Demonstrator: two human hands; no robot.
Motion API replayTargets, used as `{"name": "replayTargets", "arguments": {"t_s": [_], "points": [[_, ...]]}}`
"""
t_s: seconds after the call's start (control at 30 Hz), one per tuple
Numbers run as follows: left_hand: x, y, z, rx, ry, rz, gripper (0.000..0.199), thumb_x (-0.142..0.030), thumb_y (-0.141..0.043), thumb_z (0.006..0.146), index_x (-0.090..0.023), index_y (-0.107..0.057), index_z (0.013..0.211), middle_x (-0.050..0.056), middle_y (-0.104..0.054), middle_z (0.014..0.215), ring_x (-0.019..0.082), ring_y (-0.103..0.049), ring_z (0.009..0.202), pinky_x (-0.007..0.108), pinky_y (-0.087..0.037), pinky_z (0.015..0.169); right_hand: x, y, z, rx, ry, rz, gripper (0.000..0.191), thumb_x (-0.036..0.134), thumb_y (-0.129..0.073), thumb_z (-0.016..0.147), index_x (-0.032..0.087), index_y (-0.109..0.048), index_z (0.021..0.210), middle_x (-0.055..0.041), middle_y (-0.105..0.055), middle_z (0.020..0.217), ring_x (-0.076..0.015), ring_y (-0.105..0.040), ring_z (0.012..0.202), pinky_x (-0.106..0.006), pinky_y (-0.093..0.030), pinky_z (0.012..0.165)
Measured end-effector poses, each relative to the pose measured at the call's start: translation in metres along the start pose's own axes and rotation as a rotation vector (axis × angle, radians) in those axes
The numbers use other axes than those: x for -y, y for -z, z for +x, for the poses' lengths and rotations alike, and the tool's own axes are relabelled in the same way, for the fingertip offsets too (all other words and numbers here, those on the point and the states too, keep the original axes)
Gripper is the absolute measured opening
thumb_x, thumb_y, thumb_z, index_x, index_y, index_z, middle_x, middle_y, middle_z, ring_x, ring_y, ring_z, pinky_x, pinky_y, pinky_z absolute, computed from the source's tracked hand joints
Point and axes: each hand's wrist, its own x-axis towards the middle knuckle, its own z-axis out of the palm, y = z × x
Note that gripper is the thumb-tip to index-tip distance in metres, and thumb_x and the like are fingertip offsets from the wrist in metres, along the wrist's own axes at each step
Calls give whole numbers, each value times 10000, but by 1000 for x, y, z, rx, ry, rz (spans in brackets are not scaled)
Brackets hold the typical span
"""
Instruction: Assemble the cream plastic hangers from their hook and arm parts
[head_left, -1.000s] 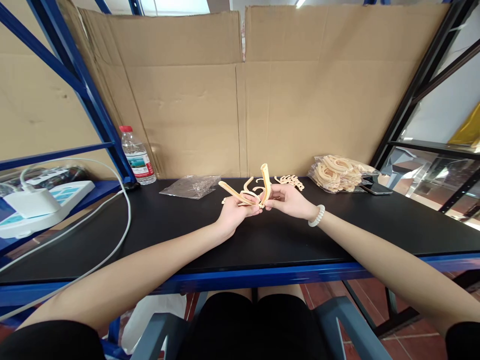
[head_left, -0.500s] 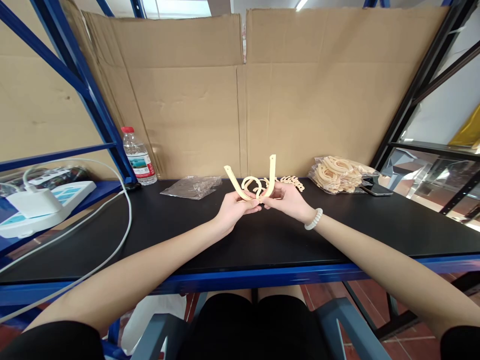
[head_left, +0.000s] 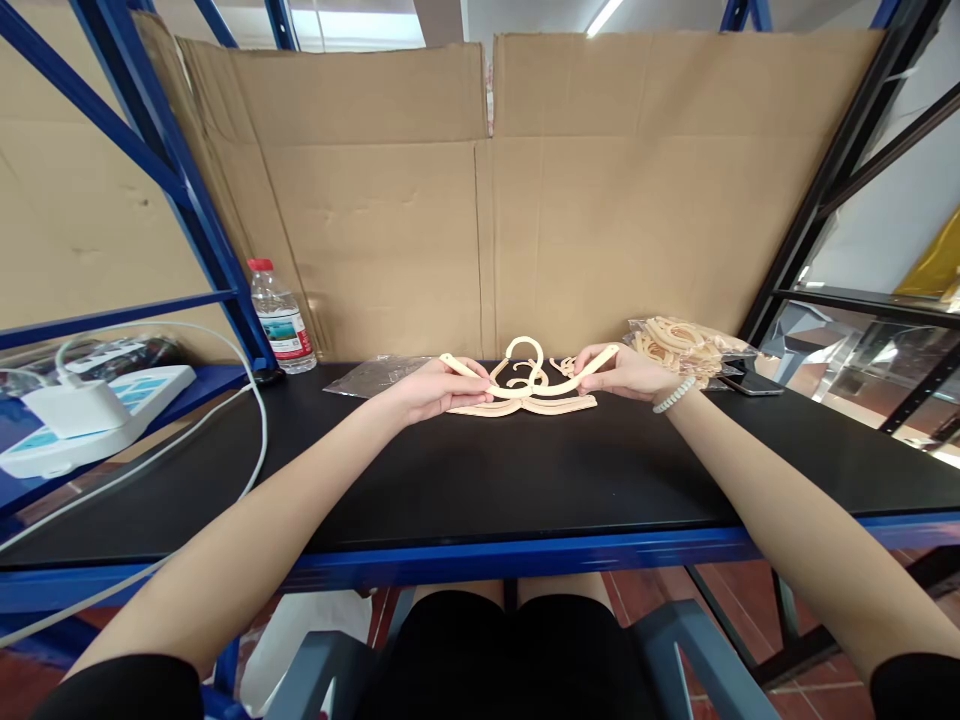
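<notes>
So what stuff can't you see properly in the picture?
All in the head view:
Bottle label: words too small.
Small pale pieces: partly behind the right hand and hanger.
Bagged pieces: overlapping, too jumbled to count.
Phone-like thing: one end hidden by their bag.
White cable: cut off by the left edge.

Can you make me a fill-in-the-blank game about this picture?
1. The clear plastic bottle has a ____ cap.
2. The white beaded bracelet is on the person's ____ wrist.
3. The left hand and right hand hold a curved, cream-coloured hanger with a ____ at its top middle.
4. The tall brown wall behind the table is made of ____.

Missing words: red; right; hook; cardboard.
</notes>
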Motion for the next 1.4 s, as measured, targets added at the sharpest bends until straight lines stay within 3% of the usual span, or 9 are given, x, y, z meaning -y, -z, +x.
{"name": "replayTargets", "arguments": {"t_s": [0.23, 0.33, 0.5, 0.6, 0.9, 1.4], "points": [[-3, 23, 3, -31, -17, 136, 250, -162, -841, 624, -124, -657, 789, 49, -704, 822, 135, -681, 799, 276, -538, 836, -5, 13, -3, 65, -18, 49, 262, 262, -812, 674, 166, -616, 818, -17, -702, 768, -156, -681, 773, -308, -516, 737], [-5, 32, 2, -7, -96, 356, 246, -254, -822, 651, -139, -646, 780, 32, -692, 774, 132, -657, 751, 286, -526, 768, -7, 19, -3, 75, -59, 44, 292, 293, -802, 684, 178, -569, 818, -23, -708, 795, -167, -684, 805, -337, -510, 780], [-7, 37, 0, 113, -178, 1013, 207, -328, -750, 684, -155, -643, 725, 10, -683, 681, 143, -634, 660, 239, -456, 609, -12, 19, 2, 157, -92, -347, 285, 355, -777, 674, 156, -607, 785, -12, -669, 735, -139, -623, 707, -300, -471, 707], [-4, 34, 0, 139, -180, 1177, 143, -278, -719, 692, -163, -636, 704, -10, -674, 648, 133, -619, 630, 224, -423, 591, -15, 17, 5, 210, -86, -545, 259, 361, -755, 668, 150, -631, 754, -13, -647, 743, -136, -589, 693, -286, -449, 675], [6, 28, 4, 152, -280, 1393, 59, -204, -671, 727, -166, -639, 697, 1, -624, 747, 132, -588, 679, 221, -406, 611, -25, 26, 10, 182, -38, -910, 223, 378, -721, 650, 166, -700, 718, -16, -614, 704, -143, -470, 668, -278, -365, 610], [12, 34, 7, 153, -303, 1450, 64, -209, -606, 765, -178, -662, 764, 14, -624, 775, 147, -603, 707, 236, -418, 632, -27, 29, 9, 163, -72, -995, 169, 320, -681, 652, 179, -702, 744, -34, -659, 778, -166, -511, 733, -281, -403, 665]]}}
